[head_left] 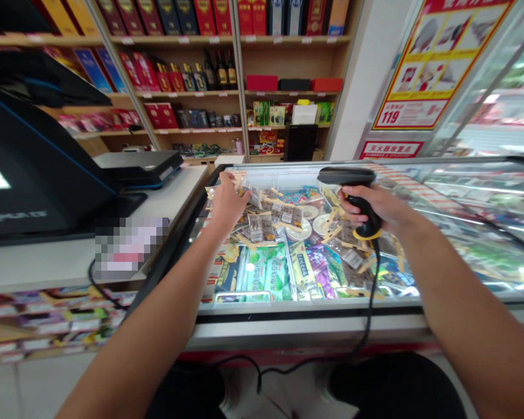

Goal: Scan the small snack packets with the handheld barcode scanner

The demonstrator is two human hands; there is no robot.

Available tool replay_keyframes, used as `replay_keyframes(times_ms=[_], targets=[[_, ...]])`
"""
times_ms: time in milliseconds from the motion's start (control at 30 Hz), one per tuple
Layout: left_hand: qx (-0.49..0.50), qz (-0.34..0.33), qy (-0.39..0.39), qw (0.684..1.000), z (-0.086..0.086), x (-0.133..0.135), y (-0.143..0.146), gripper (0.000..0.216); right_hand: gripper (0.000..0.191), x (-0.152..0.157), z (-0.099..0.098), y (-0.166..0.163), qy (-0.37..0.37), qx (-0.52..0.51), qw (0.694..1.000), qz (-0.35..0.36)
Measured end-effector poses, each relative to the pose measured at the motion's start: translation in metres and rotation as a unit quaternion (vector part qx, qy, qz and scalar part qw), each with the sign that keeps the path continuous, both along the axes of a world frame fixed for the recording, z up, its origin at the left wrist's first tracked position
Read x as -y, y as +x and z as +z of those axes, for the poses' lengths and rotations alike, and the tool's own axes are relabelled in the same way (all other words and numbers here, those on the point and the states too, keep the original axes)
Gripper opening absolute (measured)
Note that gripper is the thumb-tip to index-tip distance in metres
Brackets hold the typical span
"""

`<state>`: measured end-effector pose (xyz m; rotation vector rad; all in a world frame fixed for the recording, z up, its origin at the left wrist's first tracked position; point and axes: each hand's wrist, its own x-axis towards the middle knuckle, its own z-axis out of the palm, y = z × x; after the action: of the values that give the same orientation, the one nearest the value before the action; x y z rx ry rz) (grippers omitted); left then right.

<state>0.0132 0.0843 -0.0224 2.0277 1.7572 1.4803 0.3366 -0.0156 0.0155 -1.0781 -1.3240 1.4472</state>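
Observation:
My right hand (pixel 378 206) is closed round the handle of a black barcode scanner (pixel 347 177) with a yellow band, held over the chest freezer (pixel 314 323). Its black cable (pixel 367 314) hangs down over the freezer's front edge. My left hand (pixel 227 201) reaches into the open left part of the freezer and lies on a pile of small clear packets with tan labels (pixel 266 218). The fingers curl over the packets; whether they grip one is hidden. Green and purple wrapped ices (pixel 271 267) lie in front of the pile.
A black till screen (pixel 30 169) and a flat black device (pixel 140 166) stand on the white counter (pixel 35 262) to the left. Shelves of boxed bottles (pixel 192 64) fill the back wall. The freezer's glass lid (pixel 471 198) covers its right side.

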Motion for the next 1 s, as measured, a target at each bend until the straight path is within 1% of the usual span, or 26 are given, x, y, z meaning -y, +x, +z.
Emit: replay_keyframes(times_ms=[67, 167, 267, 367, 433, 467, 533, 600, 633, 667, 733, 800, 900, 1000], targets=[[-0.064, 0.021, 0.012, 0.998, -0.002, 0.005, 0.001, 0.05, 0.034, 0.001, -0.001, -0.001, -0.003, 0.0, 1.0, 0.001], [-0.163, 0.04, 0.02, 0.986, -0.004, 0.014, 0.005, 0.045, 0.031, 0.0, -0.001, -0.001, -0.002, 0.0, 1.0, -0.003], [-0.243, 0.022, 0.006, 0.97, 0.0, 0.024, 0.012, 0.04, 0.028, 0.0, -0.001, 0.001, 0.006, -0.009, 1.0, -0.013], [-0.281, 0.006, 0.001, 0.96, 0.004, 0.037, 0.023, 0.036, 0.029, 0.0, 0.0, 0.004, 0.013, -0.03, 0.999, -0.011], [-0.292, -0.013, -0.006, 0.956, 0.005, 0.047, 0.036, 0.036, 0.03, 0.0, 0.003, 0.007, 0.016, -0.047, 0.999, 0.0], [-0.296, -0.033, -0.018, 0.954, 0.004, 0.053, 0.045, 0.036, 0.03, 0.0, 0.005, 0.009, 0.016, -0.056, 0.998, 0.005], [-0.301, -0.099, -0.06, 0.946, -0.001, 0.068, 0.067, 0.037, 0.031, 0.001, 0.008, 0.011, 0.014, -0.074, 0.997, 0.009], [-0.306, -0.175, -0.108, 0.93, -0.009, 0.083, 0.092, 0.04, 0.032, 0.001, 0.011, 0.013, 0.009, -0.087, 0.996, 0.009], [-0.314, -0.205, -0.12, 0.919, -0.014, 0.091, 0.104, 0.043, 0.033, 0.001, 0.011, 0.013, 0.007, -0.091, 0.996, 0.008], [-0.322, -0.219, -0.131, 0.912, -0.019, 0.097, 0.115, 0.048, 0.032, 0.001, 0.012, 0.013, 0.007, -0.092, 0.996, 0.007], [-0.333, -0.224, -0.137, 0.906, -0.029, 0.105, 0.132, 0.056, 0.032, 0.0, 0.011, 0.012, 0.008, -0.092, 0.996, 0.006], [-0.331, -0.223, -0.137, 0.906, -0.036, 0.106, 0.14, 0.057, 0.031, 0.0, 0.01, 0.01, 0.007, -0.091, 0.996, 0.009], [-0.295, -0.238, -0.163, 0.911, -0.041, 0.101, 0.14, 0.046, 0.03, 0.0, 0.008, 0.008, 0.006, -0.086, 0.996, 0.02], [-0.245, -0.246, -0.204, 0.915, -0.04, 0.096, 0.137, 0.038, 0.029, 0.001, 0.006, 0.006, 0.005, -0.085, 0.996, 0.026]])
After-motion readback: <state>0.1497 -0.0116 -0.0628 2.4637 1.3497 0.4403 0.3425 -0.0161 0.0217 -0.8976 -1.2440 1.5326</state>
